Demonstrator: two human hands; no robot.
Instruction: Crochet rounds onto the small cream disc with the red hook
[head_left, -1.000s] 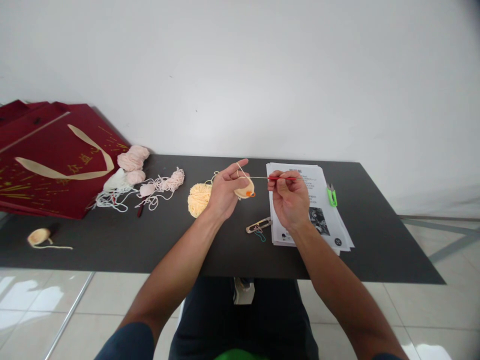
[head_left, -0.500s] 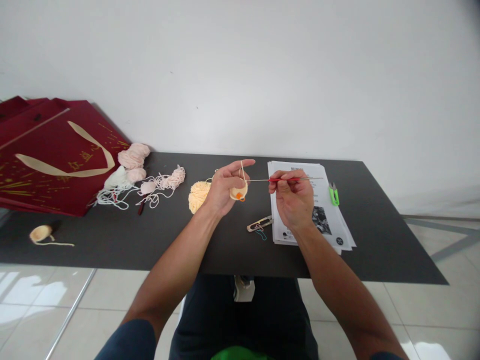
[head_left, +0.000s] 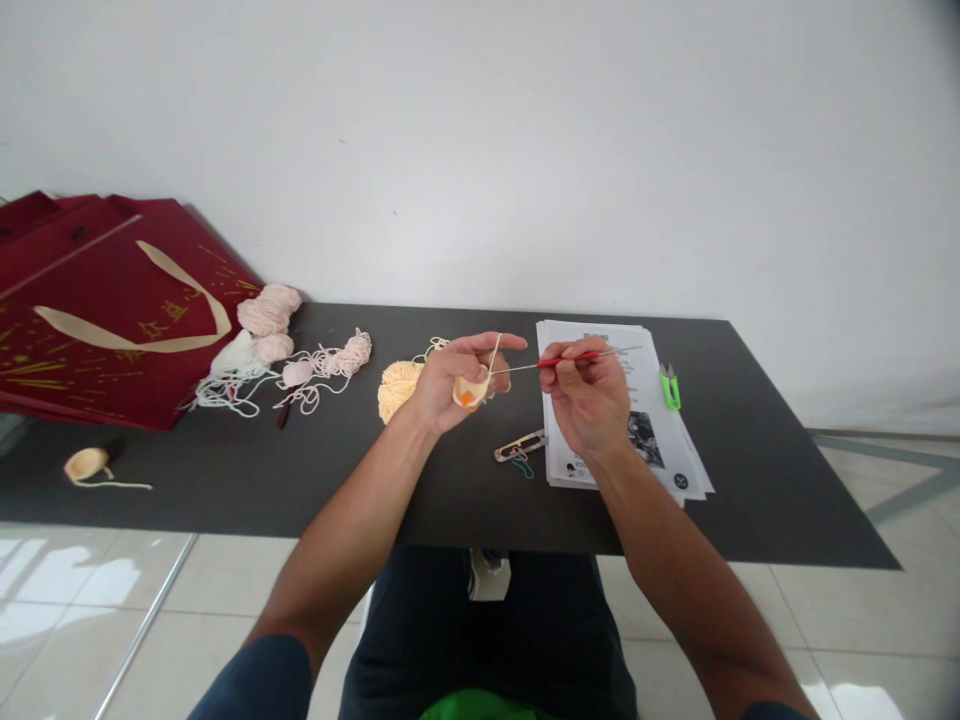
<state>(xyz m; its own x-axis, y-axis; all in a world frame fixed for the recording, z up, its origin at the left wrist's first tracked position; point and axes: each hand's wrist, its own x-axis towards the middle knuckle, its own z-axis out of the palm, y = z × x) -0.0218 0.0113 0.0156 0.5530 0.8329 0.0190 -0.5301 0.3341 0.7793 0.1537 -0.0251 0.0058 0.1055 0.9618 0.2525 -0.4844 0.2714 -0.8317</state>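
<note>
My left hand point(head_left: 448, 382) pinches a small cream crochet piece point(head_left: 466, 393) that has an orange marker on it. A strand of yarn point(head_left: 494, 352) runs from the piece up over the outstretched index finger. In my right hand point(head_left: 589, 400) is a crochet hook point(head_left: 570, 361) with a red grip, held like a pencil. Its thin metal shaft points left and its tip meets the edge of the piece by the left fingers. Behind the left wrist lies a ball of yellow yarn point(head_left: 397, 388), partly hidden.
Printed sheets point(head_left: 559, 460) lie under my right hand, with green thread snips point(head_left: 670, 387) on their right edge. Metal snips point(head_left: 520, 446) and a teal stitch marker point(head_left: 523, 467) lie nearer. Leftward are pink yarn point(head_left: 349, 355), red bags point(head_left: 112, 320) and a cream crocheted cup point(head_left: 86, 463).
My left hand has tilted and dropped slightly, with the crochet piece shifting left and down. The hook now slants more, its tip lower. The index finger points further right.
</note>
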